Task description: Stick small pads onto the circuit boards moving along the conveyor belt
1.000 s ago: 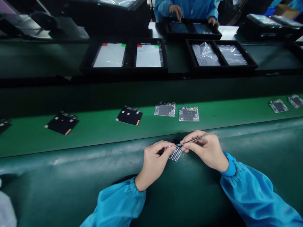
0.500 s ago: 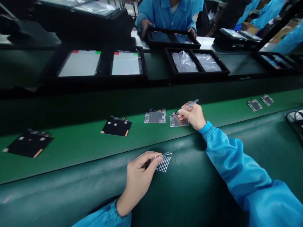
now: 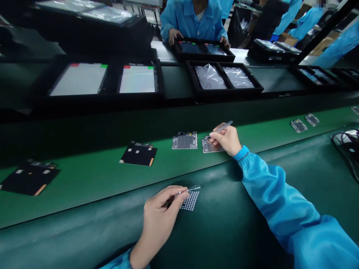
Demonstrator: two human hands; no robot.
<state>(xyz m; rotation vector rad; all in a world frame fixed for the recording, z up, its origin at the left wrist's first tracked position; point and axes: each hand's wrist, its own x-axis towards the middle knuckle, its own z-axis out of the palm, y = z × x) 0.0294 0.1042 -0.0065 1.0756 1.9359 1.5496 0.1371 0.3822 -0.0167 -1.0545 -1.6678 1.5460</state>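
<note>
My right hand [image 3: 226,139] is closed around grey tweezers [image 3: 225,126], held slanted over a circuit board [image 3: 208,146]. The fingers cover part of that board, and the tweezers' tips are hard to make out. Just left of it lies a second circuit board [image 3: 184,141]. Nearer to me, my left hand [image 3: 164,215] pinches a clear sheet of small white dot stickers [image 3: 191,201] between thumb and forefinger. The sheet's far edge curls up, and its left part is hidden behind the fingers.
Black-covered boards [image 3: 139,153] lie on the green strip [image 3: 92,175] at left; small circuit boards [image 3: 298,126] lie at right. Black trays [image 3: 224,91] with screens stand behind. Across the bench, a person in blue [image 3: 193,22] holds another tray [image 3: 206,56]. Cables [image 3: 346,144] are at right.
The view has shifted slightly. My right hand stays at the same board with the tweezers, and my left hand still holds the sticker sheet, a little lower and further left in view.
</note>
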